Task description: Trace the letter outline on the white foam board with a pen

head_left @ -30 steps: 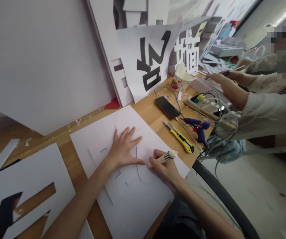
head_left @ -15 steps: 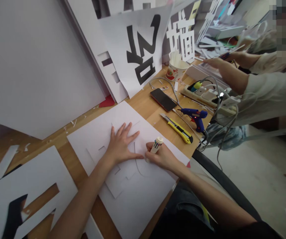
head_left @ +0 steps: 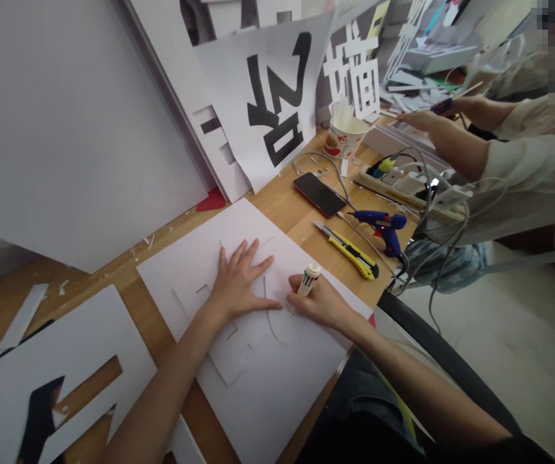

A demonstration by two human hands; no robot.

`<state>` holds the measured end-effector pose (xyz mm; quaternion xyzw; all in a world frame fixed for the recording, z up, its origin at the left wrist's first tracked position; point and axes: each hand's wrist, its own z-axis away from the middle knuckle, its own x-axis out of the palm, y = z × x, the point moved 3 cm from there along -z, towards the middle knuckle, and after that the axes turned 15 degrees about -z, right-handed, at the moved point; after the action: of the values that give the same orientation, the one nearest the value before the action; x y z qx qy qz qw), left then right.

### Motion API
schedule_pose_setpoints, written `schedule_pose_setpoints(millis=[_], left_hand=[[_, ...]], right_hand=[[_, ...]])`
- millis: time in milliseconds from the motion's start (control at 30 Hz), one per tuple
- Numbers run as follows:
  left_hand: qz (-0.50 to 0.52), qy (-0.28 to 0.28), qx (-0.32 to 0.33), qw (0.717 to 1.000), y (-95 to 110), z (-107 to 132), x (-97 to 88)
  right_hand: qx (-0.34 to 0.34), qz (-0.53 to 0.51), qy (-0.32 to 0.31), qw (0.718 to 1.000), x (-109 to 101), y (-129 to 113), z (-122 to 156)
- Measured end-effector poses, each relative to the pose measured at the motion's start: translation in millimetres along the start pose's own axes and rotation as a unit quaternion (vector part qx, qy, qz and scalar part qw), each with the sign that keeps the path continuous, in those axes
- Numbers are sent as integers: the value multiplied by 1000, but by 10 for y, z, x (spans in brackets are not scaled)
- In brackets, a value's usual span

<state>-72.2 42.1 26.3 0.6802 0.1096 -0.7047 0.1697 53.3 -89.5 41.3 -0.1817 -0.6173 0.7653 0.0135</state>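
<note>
A large white board [head_left: 258, 399] lies on the wooden table, with cut-out outlines and a curved line showing on its surface. My left hand [head_left: 238, 280] rests flat on it, fingers spread. Just right of my left thumb, my right hand [head_left: 318, 303] is closed around a thick white multicolour pen [head_left: 309, 278], held tilted with its clicker end up. The pen's tip is hidden by my fingers, so contact with the board cannot be made out. Beyond my right hand lie a yellow utility knife [head_left: 349, 251] with its blade out and a blue glue gun [head_left: 383, 225].
A phone [head_left: 320, 194], a paper cup [head_left: 345, 136] of white strips and a power strip [head_left: 412, 187] with cables sit farther back. A co-worker's hand [head_left: 422, 122] is at upper right. A cut board [head_left: 88, 322] lies left; a printed character sheet [head_left: 238, 84] leans behind.
The whole view has shifted slightly, so things sit a little farther right. My left hand stays spread on the board and my right hand keeps its grip on the pen.
</note>
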Motion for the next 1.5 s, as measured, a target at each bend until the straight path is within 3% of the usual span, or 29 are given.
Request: schedule_pose_setpoints(millis=[433,667,933,1167,1500], left_hand=[[5,6,0,1000,2,3,3],[9,-3,-5,1000,8,7,-7],[21,9,-2,1000,-4,-2,54],[19,26,-1,999,-13,1,73],[12,43,5,999,-24,11,90]], right_hand=[[-17,3,26,1000,-140,22,-34],[-28,-48,100,993,-273,67,65],[-20,-71,144,987,-100,86,102],[-3,-40,105,994,-11,76,-16],[47,-58,95,993,-3,95,-55]])
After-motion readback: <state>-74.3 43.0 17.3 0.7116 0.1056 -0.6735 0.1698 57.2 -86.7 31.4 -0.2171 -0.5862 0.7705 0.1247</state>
